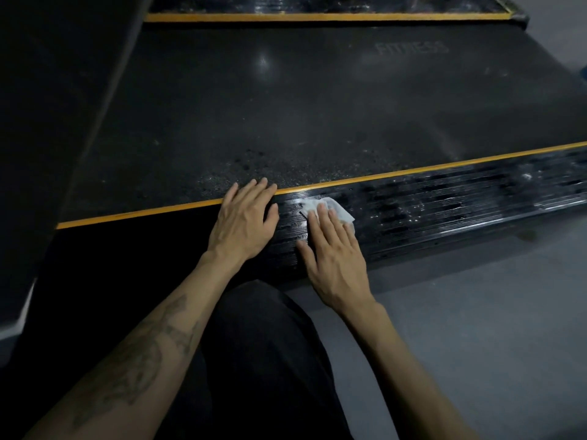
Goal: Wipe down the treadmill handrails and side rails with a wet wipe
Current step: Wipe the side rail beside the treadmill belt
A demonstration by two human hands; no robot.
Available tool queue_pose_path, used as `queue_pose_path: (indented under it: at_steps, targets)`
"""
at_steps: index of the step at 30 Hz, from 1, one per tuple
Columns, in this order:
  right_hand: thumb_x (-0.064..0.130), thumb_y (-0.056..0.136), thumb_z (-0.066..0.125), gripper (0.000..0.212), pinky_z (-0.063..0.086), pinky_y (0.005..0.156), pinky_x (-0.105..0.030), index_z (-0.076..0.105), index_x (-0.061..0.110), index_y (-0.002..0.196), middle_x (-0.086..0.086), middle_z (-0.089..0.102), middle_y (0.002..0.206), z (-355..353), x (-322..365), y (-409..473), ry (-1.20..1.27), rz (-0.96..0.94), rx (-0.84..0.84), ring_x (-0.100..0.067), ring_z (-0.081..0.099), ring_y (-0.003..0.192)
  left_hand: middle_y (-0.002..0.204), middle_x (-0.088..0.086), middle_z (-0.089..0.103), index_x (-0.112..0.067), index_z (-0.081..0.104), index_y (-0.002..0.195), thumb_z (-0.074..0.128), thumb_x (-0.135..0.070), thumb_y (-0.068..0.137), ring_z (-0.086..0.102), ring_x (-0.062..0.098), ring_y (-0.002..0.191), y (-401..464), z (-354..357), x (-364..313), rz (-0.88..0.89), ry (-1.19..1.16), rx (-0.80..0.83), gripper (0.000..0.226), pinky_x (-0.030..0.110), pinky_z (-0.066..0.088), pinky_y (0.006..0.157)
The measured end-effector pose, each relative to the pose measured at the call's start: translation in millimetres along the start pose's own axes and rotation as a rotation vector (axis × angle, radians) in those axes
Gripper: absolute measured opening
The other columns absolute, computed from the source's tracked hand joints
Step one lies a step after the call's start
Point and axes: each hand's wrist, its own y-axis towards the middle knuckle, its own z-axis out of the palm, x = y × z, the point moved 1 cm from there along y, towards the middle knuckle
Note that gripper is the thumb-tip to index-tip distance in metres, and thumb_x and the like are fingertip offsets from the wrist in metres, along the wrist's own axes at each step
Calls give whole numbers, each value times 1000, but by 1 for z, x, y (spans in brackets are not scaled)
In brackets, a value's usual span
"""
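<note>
Head view showed the right hand (336, 249) flat-fingered, pressing a limp, thin wipe (330, 207) onto the ribbed rail (444, 204), left hand (244, 217) flat, holding nothing; the wipe probably bunches easily, so broad palm pressure suits it.

One word is showing: "FITNESS", in faint pale capitals, is lying on the dark treadmill belt (317, 100) toward the one o'clock part of the view, at about (411, 48). The letters are reading upside down from the camera's side and are looking washed out. Any characters before that word are blurring too much to read. No other text, number or sign is showing legibly.
</note>
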Motion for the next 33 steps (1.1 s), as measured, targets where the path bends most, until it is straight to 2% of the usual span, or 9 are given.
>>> queue_pose_path:
  at_steps: [6,9,11,14,17,19,24,29,33]
  targets:
    - [48,104,22,65,14,125,-42,37,15,158,-7,26,167,-2,9,3,42,-43,18,-22,19,156,159,7,44,-15,48,152,31,-41,100,37,21,150,2,1,-1,-5,-4,-7,61,43,15,127]
    - [52,103,14,69,8,127,-39,31,19,161,-3,18,170,-7,-2,16,26,-57,78,-19,12,157,159,7,44,-15,48,152,30,-42,100,37,21,149,0,1,-1,-4,1,-4,61,43,16,127]
    - [53,103,14,69,5,127,-37,28,18,161,-4,15,170,-8,-5,10,27,-18,55,-19,10,158,159,6,44,-15,47,153,29,-42,101,36,20,150,1,1,0,-3,6,1,61,43,16,127]
    - [53,104,17,71,8,128,-40,27,13,161,-8,15,170,-3,5,-3,26,36,46,-22,9,158,160,6,42,-15,46,154,28,-42,101,35,20,151,2,1,0,-2,7,8,62,43,15,127]
    - [52,104,21,68,13,127,-43,33,15,160,-7,21,169,-2,10,6,31,-42,62,-23,14,157,160,6,43,-15,46,154,29,-41,101,35,20,150,2,0,0,-1,5,7,61,43,15,127]
    - [54,103,16,69,12,128,-43,30,19,161,-3,18,170,-5,2,18,24,-73,99,-20,11,158,159,6,44,-15,46,153,30,-42,101,36,21,150,2,0,0,-1,7,6,61,44,16,127]
    - [57,101,12,75,7,129,-41,21,16,163,-6,9,171,-9,1,8,42,46,82,-20,5,158,159,7,44,-15,47,153,29,-42,100,37,21,150,2,-1,-1,-1,1,3,62,44,16,127]
    - [60,97,9,78,-4,127,-34,18,21,164,0,5,171,-11,8,18,71,-84,166,-14,-3,158,160,6,43,-15,46,153,30,-42,101,35,19,150,1,0,-1,0,2,-1,61,43,15,127]
    - [57,100,8,74,3,128,-38,19,21,164,-2,7,171,-11,-4,21,43,1,118,-17,2,158,160,5,43,-15,46,154,28,-43,101,34,19,151,1,-1,-1,-10,3,0,62,43,14,128]
